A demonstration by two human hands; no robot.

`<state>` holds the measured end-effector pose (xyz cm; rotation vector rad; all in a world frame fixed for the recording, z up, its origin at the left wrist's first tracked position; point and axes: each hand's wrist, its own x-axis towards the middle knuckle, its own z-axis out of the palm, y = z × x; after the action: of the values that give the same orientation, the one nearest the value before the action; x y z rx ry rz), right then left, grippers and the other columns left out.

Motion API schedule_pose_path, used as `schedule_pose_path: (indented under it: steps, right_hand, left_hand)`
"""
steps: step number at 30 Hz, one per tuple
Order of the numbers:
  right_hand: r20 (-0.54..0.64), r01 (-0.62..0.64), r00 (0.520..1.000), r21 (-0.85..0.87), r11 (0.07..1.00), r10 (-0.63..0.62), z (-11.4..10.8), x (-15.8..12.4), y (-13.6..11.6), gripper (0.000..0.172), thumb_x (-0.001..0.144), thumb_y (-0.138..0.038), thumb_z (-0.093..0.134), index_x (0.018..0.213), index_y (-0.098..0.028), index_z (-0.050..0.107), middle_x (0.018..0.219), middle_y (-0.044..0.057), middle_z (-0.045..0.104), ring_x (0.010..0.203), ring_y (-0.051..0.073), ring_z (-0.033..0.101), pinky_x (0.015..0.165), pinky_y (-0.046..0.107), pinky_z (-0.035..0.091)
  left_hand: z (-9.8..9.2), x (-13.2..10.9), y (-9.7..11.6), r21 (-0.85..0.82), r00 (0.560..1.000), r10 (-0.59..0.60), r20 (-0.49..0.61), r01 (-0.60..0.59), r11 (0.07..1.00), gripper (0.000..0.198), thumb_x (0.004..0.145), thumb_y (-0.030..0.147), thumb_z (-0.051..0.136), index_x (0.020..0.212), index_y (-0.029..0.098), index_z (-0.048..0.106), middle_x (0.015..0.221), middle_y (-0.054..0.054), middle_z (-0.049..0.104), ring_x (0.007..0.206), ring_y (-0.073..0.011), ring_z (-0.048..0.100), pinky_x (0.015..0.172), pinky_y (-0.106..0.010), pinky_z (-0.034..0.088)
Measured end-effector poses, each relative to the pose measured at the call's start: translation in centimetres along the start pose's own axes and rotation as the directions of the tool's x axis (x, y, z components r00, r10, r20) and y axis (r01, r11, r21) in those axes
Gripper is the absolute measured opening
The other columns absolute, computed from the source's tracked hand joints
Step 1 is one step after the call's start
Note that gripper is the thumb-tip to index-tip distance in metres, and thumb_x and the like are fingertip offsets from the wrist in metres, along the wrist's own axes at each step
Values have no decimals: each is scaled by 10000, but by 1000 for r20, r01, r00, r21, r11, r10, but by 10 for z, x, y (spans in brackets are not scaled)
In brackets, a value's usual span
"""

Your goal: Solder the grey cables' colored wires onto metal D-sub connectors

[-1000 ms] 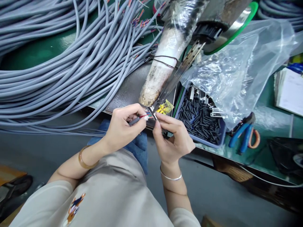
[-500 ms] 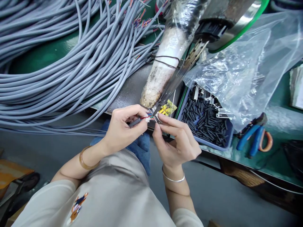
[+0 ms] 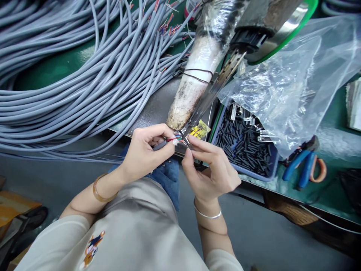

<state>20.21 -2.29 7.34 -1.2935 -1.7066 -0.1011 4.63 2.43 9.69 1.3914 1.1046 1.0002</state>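
My left hand (image 3: 149, 150) pinches the end of a grey cable (image 3: 160, 145), whose thin coloured wires (image 3: 178, 139) fan out past the fingertips. A small metal connector (image 3: 186, 141) is between the thumb and forefinger of my right hand (image 3: 213, 167), touching the wire ends. Just above both hands is the tip of a soldering iron (image 3: 191, 122), beside a white wrapped tube (image 3: 187, 90) with a scorched lower end. Yellow pieces (image 3: 199, 130) lie right behind my right fingertips. The exact contact between wires and connector is too small to tell.
Bundles of grey cables (image 3: 113, 75) cover the left of the green table. To the right stands a blue tray (image 3: 273, 171) with black sleeves and metal connectors, partly under a clear plastic bag (image 3: 299, 75). Blue-handled pliers (image 3: 306, 171) and an orange-handled tool (image 3: 322, 171) lie farther right.
Both hands keep their grips and have barely moved. The thin white strand beside the yellow pieces has shifted slightly to the right.
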Motion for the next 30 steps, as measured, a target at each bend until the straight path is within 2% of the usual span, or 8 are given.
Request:
schedule_pose_path:
  steps: [5,14,20,30]
  right_hand:
    - [31,4,1000,-17,1000,-3,0,-3,2,196,855,-94,748,852,-235,612,1030,12,818,812,155,792,702,257,629]
    - [24,-46,999,19,999,45,1,0,3,204,834,-88,788,898,-229,656,995,20,809,851,153,777,763,270,631]
    - [13,-43,999,6,999,43,-1,4,-1,201,828,-89,797,890,-226,665,1000,20,811,851,153,777,758,264,630]
    - [41,-11,999,-6,1000,11,-2,0,-1,213,826,-60,771,865,-211,627,1012,25,814,849,146,786,753,243,623]
  left_hand:
    - [-1,0,-4,-5,998,-33,45,34,999,115,814,193,670,710,153,643,702,-20,673,605,-93,573,551,-198,455]
    - [3,-5,-5,106,997,75,20,-77,991,92,840,133,638,751,150,656,777,-31,705,635,-95,579,583,-212,455]
    - [2,-4,-2,92,992,124,6,-124,988,114,853,142,641,740,144,652,757,-32,696,611,-89,555,547,-210,424]
    - [0,-4,-2,54,998,35,47,-37,998,92,829,133,641,738,129,652,761,-32,697,631,-89,574,559,-197,433]
